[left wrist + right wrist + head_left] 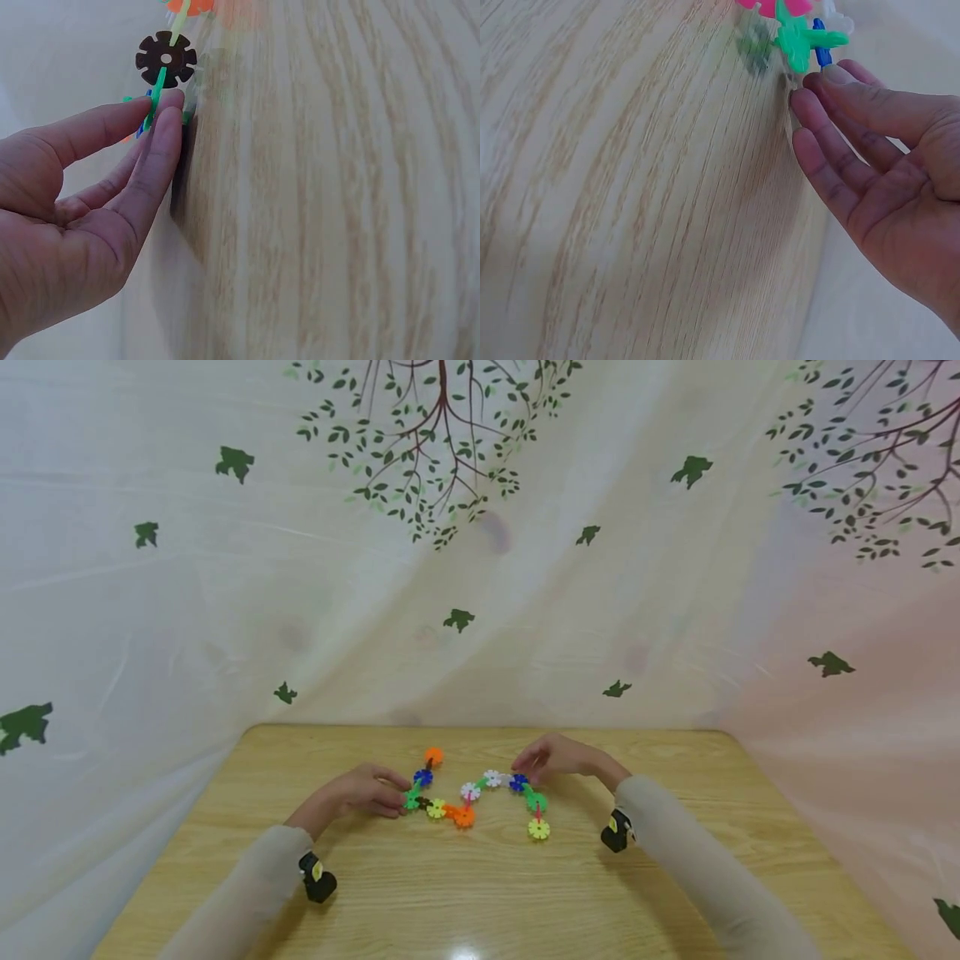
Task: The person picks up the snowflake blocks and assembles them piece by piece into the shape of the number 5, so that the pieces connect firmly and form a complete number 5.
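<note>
A zigzag chain of interlocking plastic snowflake discs (pixel 464 817), in several colours, lies on the wooden table between the two hands. At its left bend, my left hand (pixel 369 791) pinches a green disc (pixel 156 97) between thumb and fingers. Beside that green piece, a dark brown disc (pixel 166 58) faces the left wrist camera. On the chain's right part, my right hand (pixel 553 757) pinches the lower edge of a blue disc (pixel 822 45) by its fingertips. A green disc (pixel 795 37) joins the blue one, and a yellow disc (pixel 538 830) ends that side.
The chain's far left end is an orange disc (pixel 433 756). The table (pixel 465 893) has rounded back corners. Behind and beside it hangs a pale cloth (pixel 360 635) printed with leaves and branches. Both wrists carry small black cameras (pixel 318 878).
</note>
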`<state>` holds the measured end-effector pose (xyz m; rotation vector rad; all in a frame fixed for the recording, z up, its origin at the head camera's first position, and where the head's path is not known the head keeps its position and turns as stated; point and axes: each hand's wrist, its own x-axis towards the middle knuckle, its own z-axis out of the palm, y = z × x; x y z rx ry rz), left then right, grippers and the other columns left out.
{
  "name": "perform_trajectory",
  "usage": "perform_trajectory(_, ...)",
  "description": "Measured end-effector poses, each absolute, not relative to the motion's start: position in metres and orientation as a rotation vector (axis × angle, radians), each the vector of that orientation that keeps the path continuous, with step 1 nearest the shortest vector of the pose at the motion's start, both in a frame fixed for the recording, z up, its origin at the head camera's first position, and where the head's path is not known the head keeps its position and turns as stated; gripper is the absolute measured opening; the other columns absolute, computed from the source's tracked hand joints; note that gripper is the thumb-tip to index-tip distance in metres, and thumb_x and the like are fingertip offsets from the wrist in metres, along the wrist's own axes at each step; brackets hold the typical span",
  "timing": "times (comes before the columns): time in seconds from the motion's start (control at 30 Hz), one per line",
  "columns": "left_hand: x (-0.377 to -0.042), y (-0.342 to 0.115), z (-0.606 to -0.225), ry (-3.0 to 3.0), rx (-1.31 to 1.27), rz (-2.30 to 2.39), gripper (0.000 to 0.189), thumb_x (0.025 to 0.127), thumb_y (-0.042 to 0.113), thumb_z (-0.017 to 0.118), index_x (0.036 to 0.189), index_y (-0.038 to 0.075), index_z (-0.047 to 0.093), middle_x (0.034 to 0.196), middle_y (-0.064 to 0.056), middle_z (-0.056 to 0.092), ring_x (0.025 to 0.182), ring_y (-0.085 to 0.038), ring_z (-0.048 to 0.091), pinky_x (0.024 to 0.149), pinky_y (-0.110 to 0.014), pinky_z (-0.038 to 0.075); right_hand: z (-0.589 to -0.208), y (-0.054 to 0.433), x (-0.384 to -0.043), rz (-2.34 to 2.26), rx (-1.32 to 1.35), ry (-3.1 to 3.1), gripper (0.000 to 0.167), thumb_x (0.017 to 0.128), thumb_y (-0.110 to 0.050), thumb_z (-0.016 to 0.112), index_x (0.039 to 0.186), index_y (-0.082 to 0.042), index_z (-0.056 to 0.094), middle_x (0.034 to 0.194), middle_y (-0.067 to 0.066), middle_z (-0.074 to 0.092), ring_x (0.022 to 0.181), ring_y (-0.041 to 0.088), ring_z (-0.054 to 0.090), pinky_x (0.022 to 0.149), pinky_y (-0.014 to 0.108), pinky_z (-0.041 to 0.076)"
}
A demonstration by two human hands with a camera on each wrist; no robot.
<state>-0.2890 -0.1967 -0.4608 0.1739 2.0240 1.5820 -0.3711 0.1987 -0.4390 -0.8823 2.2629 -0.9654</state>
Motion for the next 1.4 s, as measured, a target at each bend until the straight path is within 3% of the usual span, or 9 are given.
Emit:
perform_trajectory(0.27, -0.289, -0.192, -0.460, 2.004, 0.148, 1.606, 0.041, 0.096, -0.001, 0.064, 0.133, -0.017, 0.054, 0.100, -0.011, 0.075, 0.091, -0.017, 0.073, 0.085, -0.033, 0.062, -0.441, 0.198, -0.369, -0.958, -0.844, 2.237, 0.034, 0.089, 0.001, 0.073, 0.122, -0.005, 0.072, 0.122, 0.011, 0.073, 0.103, 0.017, 0.069, 0.091, 0.031, 0.057)
perform_trajectory(0.47, -0.292, -0.188, -0.460, 2.041, 0.083, 1.642, 0.039, 0.096, -0.001, 0.064, 0.132, -0.015, 0.058, 0.098, -0.008, 0.075, 0.087, -0.014, 0.072, 0.082, -0.031, 0.062, -0.447, 0.201, -0.361, -0.970, -0.820, 2.231, 0.035, 0.086, 0.002, 0.074, 0.120, -0.008, 0.074, 0.113, 0.005, 0.075, 0.097, 0.015, 0.067, 0.087, 0.029, 0.056)
perform_trajectory(0.73, -0.300, -0.184, -0.466, 2.050, 0.058, 1.737, 0.039, 0.098, -0.001, 0.062, 0.134, -0.014, 0.057, 0.104, -0.005, 0.074, 0.088, -0.011, 0.071, 0.084, -0.029, 0.061, -0.453, 0.205, -0.343, -1.036, -0.817, 2.233, 0.032, 0.086, 0.000, 0.077, 0.117, -0.005, 0.074, 0.101, 0.007, 0.074, 0.091, 0.016, 0.066, 0.081, 0.027, 0.056)
perform_trajectory(1.0, -0.313, -0.176, -0.466, 1.994, 0.039, 1.873, 0.041, 0.099, -0.003, 0.059, 0.137, -0.018, 0.052, 0.097, -0.002, 0.073, 0.084, -0.009, 0.071, 0.083, -0.026, 0.061, -0.456, 0.207, -0.329, -1.086, -0.839, 2.267, 0.028, 0.085, -0.003, 0.079, 0.113, -0.004, 0.075, 0.096, 0.009, 0.075, 0.087, 0.014, 0.065, 0.077, 0.023, 0.055)
perform_trajectory(1.3, -0.323, -0.167, -0.467, 1.964, 0.034, 1.913, 0.047, 0.098, -0.006, 0.060, 0.140, -0.019, 0.047, 0.113, -0.012, 0.074, 0.086, -0.010, 0.072, 0.088, -0.030, 0.061, -0.460, 0.207, -0.310, -1.141, -0.800, 2.287, 0.026, 0.085, -0.006, 0.081, 0.110, -0.003, 0.075, 0.093, 0.007, 0.073, 0.085, 0.014, 0.065, 0.073, 0.022, 0.055)
perform_trajectory(1.4, -0.326, -0.165, -0.467, 1.965, 0.043, 1.919, 0.047, 0.097, -0.005, 0.060, 0.140, -0.018, 0.047, 0.121, -0.022, 0.070, 0.087, -0.010, 0.072, 0.088, -0.029, 0.060, -0.462, 0.206, -0.305, -1.159, -0.805, 2.298, 0.026, 0.084, -0.007, 0.082, 0.108, -0.002, 0.074, 0.091, 0.006, 0.072, 0.083, 0.014, 0.065, 0.071, 0.021, 0.055)
